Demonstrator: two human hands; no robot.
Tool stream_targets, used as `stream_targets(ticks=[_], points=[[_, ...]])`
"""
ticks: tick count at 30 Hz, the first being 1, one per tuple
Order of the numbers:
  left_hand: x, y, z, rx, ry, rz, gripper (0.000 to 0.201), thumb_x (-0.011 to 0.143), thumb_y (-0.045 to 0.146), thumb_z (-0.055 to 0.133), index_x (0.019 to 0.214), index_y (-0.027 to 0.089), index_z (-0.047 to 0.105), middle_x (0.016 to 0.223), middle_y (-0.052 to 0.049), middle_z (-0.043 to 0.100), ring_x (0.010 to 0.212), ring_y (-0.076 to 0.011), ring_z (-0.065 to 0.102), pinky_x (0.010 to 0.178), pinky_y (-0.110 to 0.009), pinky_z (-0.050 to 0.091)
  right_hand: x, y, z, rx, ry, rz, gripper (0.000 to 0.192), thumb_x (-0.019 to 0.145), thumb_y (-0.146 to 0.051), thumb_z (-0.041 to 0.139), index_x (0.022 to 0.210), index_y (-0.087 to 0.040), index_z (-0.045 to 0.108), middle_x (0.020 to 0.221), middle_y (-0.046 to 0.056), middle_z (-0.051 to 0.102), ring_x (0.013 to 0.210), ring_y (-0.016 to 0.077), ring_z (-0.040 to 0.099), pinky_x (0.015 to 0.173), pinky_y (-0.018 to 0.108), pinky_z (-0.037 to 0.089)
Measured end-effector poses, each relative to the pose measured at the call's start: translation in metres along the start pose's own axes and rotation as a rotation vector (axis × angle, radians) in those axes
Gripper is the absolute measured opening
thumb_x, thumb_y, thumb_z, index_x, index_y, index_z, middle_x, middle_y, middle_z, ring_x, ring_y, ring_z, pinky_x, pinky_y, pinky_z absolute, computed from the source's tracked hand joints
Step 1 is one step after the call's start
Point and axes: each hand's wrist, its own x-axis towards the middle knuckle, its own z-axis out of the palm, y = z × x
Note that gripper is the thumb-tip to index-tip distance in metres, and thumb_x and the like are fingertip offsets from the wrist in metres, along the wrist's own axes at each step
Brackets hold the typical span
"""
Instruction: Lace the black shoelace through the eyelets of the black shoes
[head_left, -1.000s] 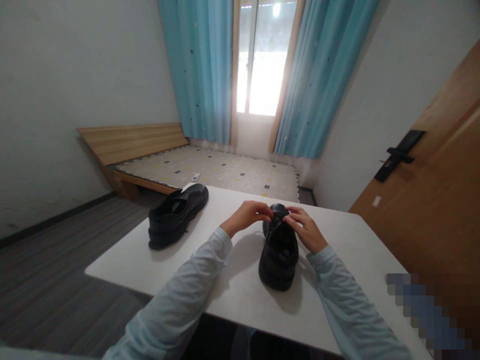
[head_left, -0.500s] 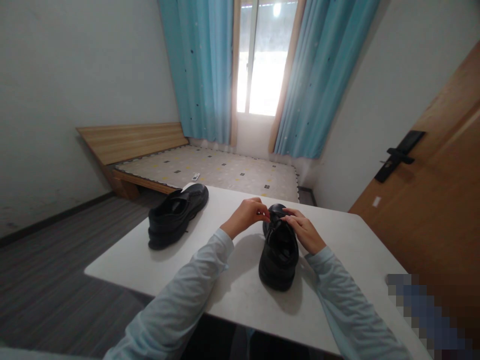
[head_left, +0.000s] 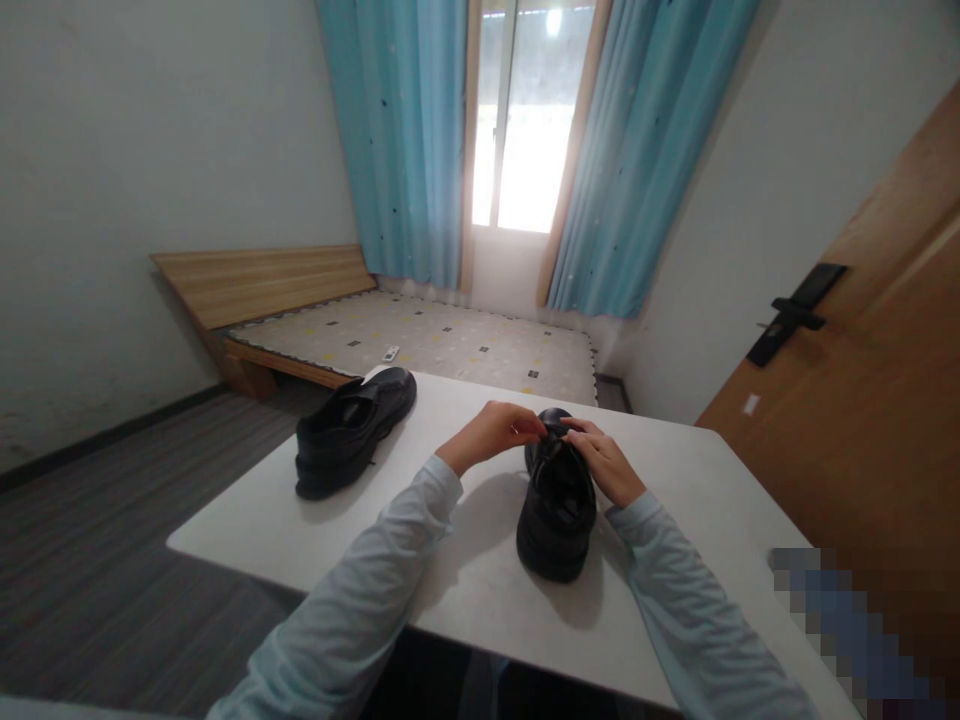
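Note:
A black shoe (head_left: 556,545) stands on the white table (head_left: 480,590), heel towards me and toe pointing away. My left hand (head_left: 499,433) reaches over its front from the left, fingertips pinched together at the lacing area. What lies in that pinch is too small and dark to make out. From the right, my right hand (head_left: 606,464) grips the upper near the tongue, with its fingers bent over the edge. A second black shoe (head_left: 352,432) rests at the table's left side, toe pointing away to the right, touched by neither hand.
Beyond the table is a bed with a patterned mattress (head_left: 465,345) and a small white object (head_left: 391,354) on it. Blue curtains (head_left: 409,140) frame the window. A wooden door (head_left: 847,400) with a black handle stands on the right. A blurred patch (head_left: 840,620) covers the lower right.
My left hand has shifted slightly right, its fingertips closer to the middle of the shoe's front. The right hand stays almost in place on the shoe.

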Motion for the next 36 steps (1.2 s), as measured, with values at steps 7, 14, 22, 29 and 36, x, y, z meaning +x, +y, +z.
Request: stream_targets(ticks=[7,14,22,29,36], points=[[0.000,0.004,0.003,-0.043,0.050,-0.026,0.012,0.069,0.019,0.068,0.080,0.016,0.067,0.069,0.000,0.068,0.062,-0.0100,0.060,0.062,-0.019,0.045,0.005,0.003,0.004,0.031,0.027,0.028,0.030,0.076,-0.040,0.051,0.066,-0.020,0.072,0.110,0.008,0.063,0.106,0.0239,0.054,0.099,0.041,0.035],[0.001,0.002,0.008,-0.134,0.087,-0.071,0.020,0.065,0.020,0.071,0.083,0.015,0.064,0.070,0.000,0.066,0.064,-0.0115,0.061,0.058,-0.019,0.045,0.008,0.005,0.008,0.035,0.068,0.048,0.027,0.072,-0.039,0.056,0.060,-0.021,0.072,0.105,0.009,0.065,0.107,0.0258,0.054,0.098,0.042,0.036],[0.001,0.002,0.011,-0.179,0.088,-0.059,0.018,0.069,0.020,0.067,0.084,0.015,0.058,0.074,-0.001,0.065,0.066,-0.0104,0.061,0.059,-0.018,0.046,0.007,0.006,0.007,0.006,0.054,0.072,0.027,0.070,-0.043,0.059,0.066,-0.020,0.073,0.108,0.012,0.062,0.106,0.0271,0.054,0.098,0.044,0.034],[0.002,0.004,0.013,-0.099,0.113,-0.033,0.016,0.071,0.022,0.066,0.083,0.016,0.057,0.075,0.000,0.064,0.069,-0.0100,0.059,0.063,-0.020,0.046,0.006,0.005,0.007,-0.038,0.082,0.027,0.025,0.071,-0.041,0.059,0.061,-0.020,0.068,0.104,0.010,0.061,0.100,0.0255,0.055,0.096,0.044,0.036],[0.003,0.011,0.010,-0.031,0.283,-0.042,0.013,0.082,0.027,0.053,0.089,0.018,0.058,0.081,-0.002,0.065,0.076,-0.0119,0.061,0.067,-0.021,0.047,0.000,-0.007,0.008,-0.220,0.245,-0.101,0.023,0.077,-0.036,0.054,0.062,-0.021,0.062,0.103,0.010,0.058,0.100,0.0262,0.050,0.094,0.047,0.036]])
